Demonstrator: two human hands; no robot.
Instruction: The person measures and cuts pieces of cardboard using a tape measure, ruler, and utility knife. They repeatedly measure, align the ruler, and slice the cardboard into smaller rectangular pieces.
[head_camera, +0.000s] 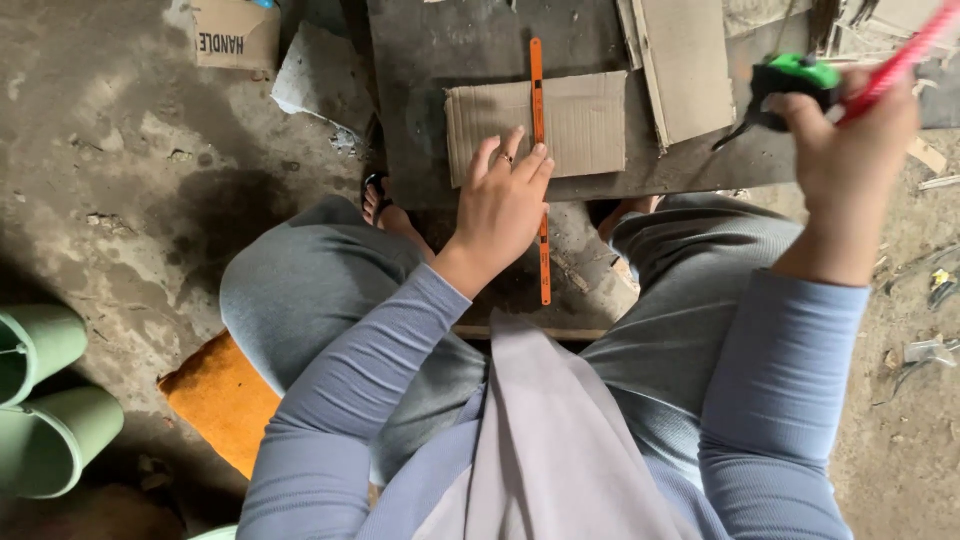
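Left hand (503, 205) pins the orange ruler (540, 170) on cardboard (585, 120).
Fingers spread flat; right hand (850, 130) raised, clenched round a green-black cutter (795, 80).

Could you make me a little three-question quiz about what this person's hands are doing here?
1. True or false: the left hand presses down on the orange strip where it crosses the cardboard piece.
2. What does the right hand hold up? A) a green and black tool with a red pencil-like stick B) a hammer C) nothing
3. Fill in: the cardboard piece lies on a dark ____ set on the floor.

Key
1. True.
2. A: the green and black tool and the red stick are raised off the work.
3. Board.
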